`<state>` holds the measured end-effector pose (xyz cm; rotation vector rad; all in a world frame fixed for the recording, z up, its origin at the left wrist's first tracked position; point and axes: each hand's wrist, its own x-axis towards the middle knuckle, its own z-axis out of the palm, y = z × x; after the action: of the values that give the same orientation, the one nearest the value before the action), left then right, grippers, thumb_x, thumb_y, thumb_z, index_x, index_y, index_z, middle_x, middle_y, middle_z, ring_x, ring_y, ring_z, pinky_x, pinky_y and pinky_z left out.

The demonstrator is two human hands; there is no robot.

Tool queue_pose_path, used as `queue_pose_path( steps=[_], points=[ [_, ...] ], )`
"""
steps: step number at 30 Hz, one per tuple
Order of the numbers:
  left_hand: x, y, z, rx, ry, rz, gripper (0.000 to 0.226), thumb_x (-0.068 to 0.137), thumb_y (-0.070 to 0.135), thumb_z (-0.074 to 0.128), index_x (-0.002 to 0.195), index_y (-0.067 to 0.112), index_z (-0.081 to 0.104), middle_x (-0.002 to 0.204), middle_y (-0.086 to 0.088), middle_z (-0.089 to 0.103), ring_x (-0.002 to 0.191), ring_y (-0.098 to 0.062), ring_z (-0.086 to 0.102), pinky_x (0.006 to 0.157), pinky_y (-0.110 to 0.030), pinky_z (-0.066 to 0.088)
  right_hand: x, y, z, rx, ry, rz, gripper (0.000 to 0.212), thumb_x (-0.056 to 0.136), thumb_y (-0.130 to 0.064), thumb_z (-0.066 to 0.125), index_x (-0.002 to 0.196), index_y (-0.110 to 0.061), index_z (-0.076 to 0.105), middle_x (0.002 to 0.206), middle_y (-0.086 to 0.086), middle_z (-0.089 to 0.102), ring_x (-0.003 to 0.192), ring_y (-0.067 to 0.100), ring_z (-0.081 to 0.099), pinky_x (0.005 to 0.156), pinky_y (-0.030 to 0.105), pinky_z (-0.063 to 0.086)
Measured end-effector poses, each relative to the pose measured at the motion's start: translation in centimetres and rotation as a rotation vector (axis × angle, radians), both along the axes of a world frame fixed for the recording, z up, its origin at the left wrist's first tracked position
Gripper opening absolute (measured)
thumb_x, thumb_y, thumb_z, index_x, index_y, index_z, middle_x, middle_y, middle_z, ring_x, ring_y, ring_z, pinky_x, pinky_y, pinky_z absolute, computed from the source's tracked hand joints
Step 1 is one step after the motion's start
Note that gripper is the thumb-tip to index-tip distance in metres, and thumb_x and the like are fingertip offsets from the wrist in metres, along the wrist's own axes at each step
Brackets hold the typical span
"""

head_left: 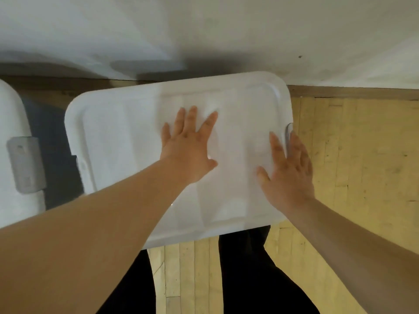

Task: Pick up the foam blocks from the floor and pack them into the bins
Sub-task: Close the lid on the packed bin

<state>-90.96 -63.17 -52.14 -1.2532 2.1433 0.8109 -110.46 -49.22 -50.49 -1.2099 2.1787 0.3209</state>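
Observation:
A white plastic lid [127,137] covers a bin that stands against the wall in front of me. My left hand [189,146] lies flat on the middle of the lid, fingers spread and straight. Over at the lid's right edge, my right hand [288,168] rests flat beside a grey latch [288,130], fingers straight. No foam blocks are in view; the bin's inside is hidden by the lid.
A second white-lidded bin [11,137] with a grey latch [27,164] stands at the left, with a dark gap between the two bins. A white wall [204,30] and baseboard run behind. Wooden floor [362,155] lies to the right. My dark trouser legs [244,275] are below.

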Motion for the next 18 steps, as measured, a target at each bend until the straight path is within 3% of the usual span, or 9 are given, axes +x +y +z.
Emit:
queue_pose_path(
  steps=[3, 7, 10, 12, 14, 15, 16, 18],
  points=[
    [6.4, 0.6, 1.0, -0.041, 0.015, 0.263, 0.1, 0.093, 0.06, 0.059, 0.156, 0.045, -0.016, 0.168, -0.003, -0.016, 0.156, -0.034, -0.012, 0.126, -0.052, 0.001, 7.5, -2.0, 0.9, 0.018, -0.132, 0.175, 0.097, 0.095, -0.054, 0.053, 0.153, -0.049, -0.023, 0.163, 0.002, -0.036, 0.154, 0.03, -0.025, 0.126, 0.05, -0.006],
    [16.9, 2.0, 1.2, -0.107, -0.113, 0.498, 0.097, 0.091, 0.065, 0.059, 0.156, 0.044, -0.011, 0.166, -0.001, -0.009, 0.155, -0.036, 0.0, 0.124, -0.057, 0.008, 17.2, -6.0, -0.3, 0.102, -0.207, 0.368, 0.111, 0.087, -0.066, 0.059, 0.151, -0.049, -0.029, 0.157, 0.004, -0.046, 0.148, 0.044, -0.032, 0.122, 0.066, -0.003],
    [23.0, 2.8, 0.8, 0.004, -0.109, 0.73, 0.11, 0.084, 0.059, 0.073, 0.156, 0.047, -0.009, 0.168, 0.0, -0.006, 0.155, -0.036, 0.006, 0.121, -0.058, 0.02, 22.0, -9.6, -1.8, 0.376, -0.176, 0.336, 0.133, 0.071, -0.08, 0.064, 0.139, -0.049, -0.047, 0.141, 0.005, -0.063, 0.133, 0.057, -0.045, 0.114, 0.077, -0.006],
    [25.5, 3.1, -0.2, 0.134, -0.078, 0.88, 0.12, 0.078, 0.057, 0.08, 0.156, 0.048, -0.011, 0.168, 0.001, 0.006, 0.151, -0.036, 0.024, 0.114, -0.056, 0.036, 23.4, -11.0, -2.1, 0.553, -0.126, 0.301, 0.145, 0.063, -0.084, 0.068, 0.125, -0.045, -0.058, 0.128, 0.007, -0.071, 0.127, 0.061, -0.048, 0.112, 0.08, -0.005],
    [26.9, 3.0, -0.6, 0.25, -0.04, 1.015, 0.128, 0.073, 0.059, 0.084, 0.153, 0.053, -0.016, 0.164, 0.002, 0.027, 0.135, -0.034, 0.051, 0.09, -0.045, 0.055, 23.8, -11.5, -1.8, 0.624, -0.117, 0.266, 0.147, 0.061, -0.084, 0.069, 0.12, -0.044, -0.059, 0.124, 0.007, -0.073, 0.126, 0.06, -0.05, 0.113, 0.079, -0.005],
    [27.2, 3.0, -0.7, 0.285, -0.005, 1.054, 0.129, 0.073, 0.058, 0.084, 0.153, 0.053, -0.017, 0.16, 0.004, 0.036, 0.126, -0.031, 0.058, 0.078, -0.038, 0.057, 24.0, -11.6, -1.5, 0.638, -0.125, 0.263, 0.147, 0.061, -0.084, 0.07, 0.121, -0.044, -0.059, 0.123, 0.006, -0.073, 0.126, 0.058, -0.051, 0.113, 0.078, -0.006],
    [27.2, 3.0, -1.1, 0.299, 0.042, 1.071, 0.128, 0.076, 0.054, 0.085, 0.154, 0.052, -0.016, 0.157, 0.006, 0.042, 0.122, -0.029, 0.061, 0.074, -0.034, 0.056, 24.2, -11.7, -1.2, 0.648, -0.129, 0.266, 0.147, 0.061, -0.084, 0.07, 0.122, -0.045, -0.059, 0.124, 0.005, -0.073, 0.126, 0.057, -0.052, 0.114, 0.077, -0.006],
    [26.5, 2.9, -1.5, 0.315, 0.12, 1.105, 0.123, 0.082, 0.043, 0.084, 0.158, 0.047, -0.013, 0.153, 0.008, 0.046, 0.123, -0.027, 0.06, 0.084, -0.038, 0.055, 24.6, -11.9, -0.9, 0.667, -0.113, 0.284, 0.148, 0.06, -0.084, 0.069, 0.12, -0.045, -0.061, 0.124, 0.005, -0.074, 0.126, 0.056, -0.052, 0.115, 0.076, -0.006]
  ],
)
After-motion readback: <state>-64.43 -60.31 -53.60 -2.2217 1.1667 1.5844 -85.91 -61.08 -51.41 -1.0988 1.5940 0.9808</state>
